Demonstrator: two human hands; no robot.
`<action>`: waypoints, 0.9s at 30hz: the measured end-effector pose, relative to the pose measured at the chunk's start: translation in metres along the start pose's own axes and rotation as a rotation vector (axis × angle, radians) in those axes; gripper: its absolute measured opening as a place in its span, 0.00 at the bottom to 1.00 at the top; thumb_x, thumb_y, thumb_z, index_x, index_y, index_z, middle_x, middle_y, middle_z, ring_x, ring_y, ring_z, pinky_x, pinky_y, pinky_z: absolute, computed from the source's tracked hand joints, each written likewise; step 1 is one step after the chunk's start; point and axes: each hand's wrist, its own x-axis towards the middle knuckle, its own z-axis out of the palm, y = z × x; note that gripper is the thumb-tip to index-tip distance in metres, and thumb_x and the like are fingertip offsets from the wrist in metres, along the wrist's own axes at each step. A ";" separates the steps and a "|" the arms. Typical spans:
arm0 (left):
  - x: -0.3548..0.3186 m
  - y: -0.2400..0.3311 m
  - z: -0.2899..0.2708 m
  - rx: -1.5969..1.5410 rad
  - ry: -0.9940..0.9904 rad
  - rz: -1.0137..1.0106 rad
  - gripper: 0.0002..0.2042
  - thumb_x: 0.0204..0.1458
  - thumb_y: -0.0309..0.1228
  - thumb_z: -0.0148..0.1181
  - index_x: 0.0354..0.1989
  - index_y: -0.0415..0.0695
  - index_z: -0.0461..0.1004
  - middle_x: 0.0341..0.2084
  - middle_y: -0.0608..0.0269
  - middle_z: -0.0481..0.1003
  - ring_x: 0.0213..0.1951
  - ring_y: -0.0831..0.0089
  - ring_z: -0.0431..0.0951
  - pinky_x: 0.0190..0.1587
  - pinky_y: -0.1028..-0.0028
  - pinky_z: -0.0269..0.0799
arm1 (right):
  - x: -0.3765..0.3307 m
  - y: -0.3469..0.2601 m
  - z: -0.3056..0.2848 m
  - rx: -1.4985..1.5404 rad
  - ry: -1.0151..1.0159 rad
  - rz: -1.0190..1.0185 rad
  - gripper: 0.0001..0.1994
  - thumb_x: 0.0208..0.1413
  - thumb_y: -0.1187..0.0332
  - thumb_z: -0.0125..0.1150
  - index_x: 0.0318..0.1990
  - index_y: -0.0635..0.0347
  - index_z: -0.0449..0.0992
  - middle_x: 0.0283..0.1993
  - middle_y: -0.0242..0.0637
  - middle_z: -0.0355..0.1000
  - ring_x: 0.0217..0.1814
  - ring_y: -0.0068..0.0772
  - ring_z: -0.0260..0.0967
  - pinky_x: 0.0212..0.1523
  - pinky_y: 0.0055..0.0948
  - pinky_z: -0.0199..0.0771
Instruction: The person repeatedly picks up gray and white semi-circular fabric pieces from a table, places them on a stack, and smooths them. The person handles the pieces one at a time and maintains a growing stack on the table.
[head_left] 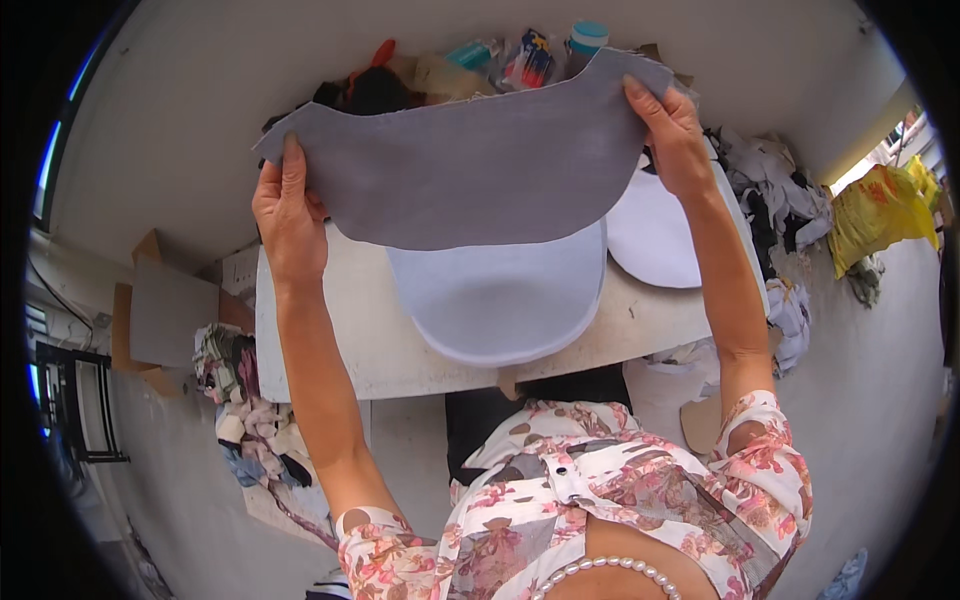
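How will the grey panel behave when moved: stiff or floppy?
Probably light: the grey panel looks thin, pinched only near its upper corners by the left hand and right hand. Likely somewhat firm, since it hangs without deep folds.

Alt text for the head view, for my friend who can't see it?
A person's left hand and right hand hold up a curved gray fabric panel by its ends above a white table bearing a pale blue rounded piece and a white piece.
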 end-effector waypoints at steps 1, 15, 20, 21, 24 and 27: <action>-0.010 0.001 -0.007 -0.013 0.013 -0.022 0.07 0.58 0.38 0.57 0.35 0.49 0.76 0.17 0.82 0.66 0.16 0.93 0.59 0.21 0.91 0.57 | -0.009 -0.005 -0.003 -0.023 -0.039 0.029 0.17 0.59 0.51 0.57 0.39 0.57 0.78 0.26 0.21 0.71 0.25 0.09 0.61 0.24 0.13 0.59; -0.074 -0.032 -0.044 -0.207 0.007 -0.335 0.07 0.61 0.32 0.53 0.42 0.45 0.74 0.32 0.74 0.77 0.32 0.87 0.75 0.36 0.85 0.71 | -0.070 0.011 0.009 0.048 -0.008 0.291 0.17 0.60 0.54 0.56 0.42 0.60 0.77 0.31 0.23 0.73 0.28 0.09 0.65 0.26 0.13 0.64; -0.069 -0.075 -0.041 -0.130 0.030 -0.510 0.09 0.59 0.36 0.56 0.39 0.44 0.74 0.27 0.74 0.76 0.26 0.88 0.73 0.27 0.86 0.69 | -0.062 0.050 -0.002 -0.081 -0.092 0.428 0.17 0.61 0.53 0.54 0.37 0.59 0.76 0.26 0.22 0.71 0.24 0.10 0.65 0.23 0.14 0.63; -0.066 -0.086 -0.044 -0.112 0.027 -0.542 0.10 0.59 0.37 0.56 0.38 0.44 0.74 0.26 0.74 0.75 0.24 0.88 0.72 0.24 0.85 0.68 | -0.059 0.055 -0.001 -0.117 -0.106 0.459 0.17 0.61 0.53 0.54 0.36 0.58 0.76 0.25 0.22 0.71 0.23 0.10 0.64 0.22 0.14 0.63; -0.058 -0.098 -0.038 0.223 0.011 -0.586 0.12 0.57 0.38 0.58 0.33 0.41 0.74 0.17 0.74 0.70 0.13 0.87 0.64 0.13 0.82 0.60 | -0.052 0.082 -0.004 -0.297 -0.148 0.432 0.17 0.62 0.55 0.53 0.34 0.61 0.75 0.22 0.26 0.69 0.19 0.14 0.63 0.17 0.18 0.63; -0.050 -0.103 -0.040 0.441 -0.068 -0.524 0.13 0.56 0.38 0.59 0.30 0.38 0.74 0.12 0.73 0.68 0.11 0.86 0.62 0.12 0.81 0.58 | -0.051 0.090 0.003 -0.430 -0.109 0.405 0.15 0.60 0.59 0.55 0.33 0.64 0.74 0.21 0.29 0.68 0.17 0.18 0.63 0.14 0.21 0.63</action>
